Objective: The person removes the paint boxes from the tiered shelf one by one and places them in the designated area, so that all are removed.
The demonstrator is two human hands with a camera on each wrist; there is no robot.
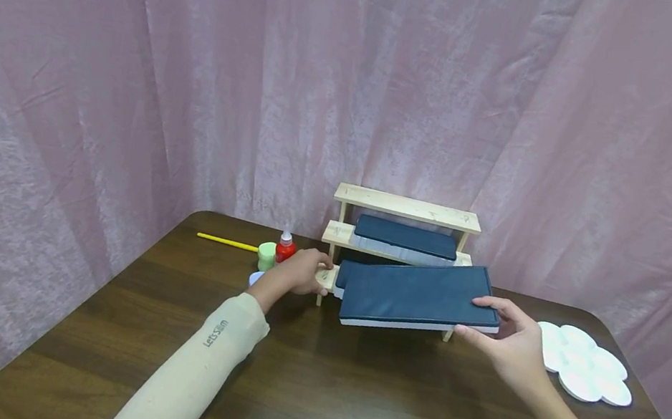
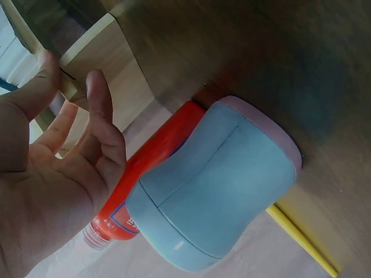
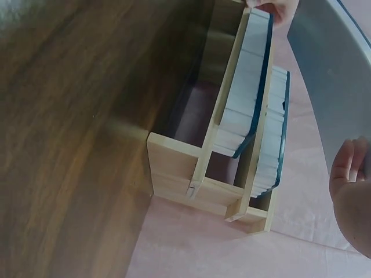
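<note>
A light wooden three-step shelf (image 1: 408,209) (image 3: 203,185) stands at the back of the dark wooden table (image 1: 310,379). One flat dark blue box (image 1: 406,237) (image 3: 273,133) lies on its middle step. A second one (image 1: 342,273) (image 3: 246,87) lies on the lowest step, mostly hidden. My right hand (image 1: 503,329) (image 3: 351,191) holds a third dark blue box (image 1: 421,295) by its right end, thumb on top and fingers below, tilted in front of the shelf. My left hand (image 1: 309,271) (image 2: 64,162) rests with fairly straight fingers on the left end of the lowest step.
Left of the shelf stand a red bottle (image 1: 285,247) (image 2: 151,174), a green pot (image 1: 266,255) and a pale blue container (image 2: 220,185), with a yellow stick (image 1: 227,242) (image 2: 301,237) behind them. A white palette (image 1: 583,362) lies at the right. Pink curtains close in the table.
</note>
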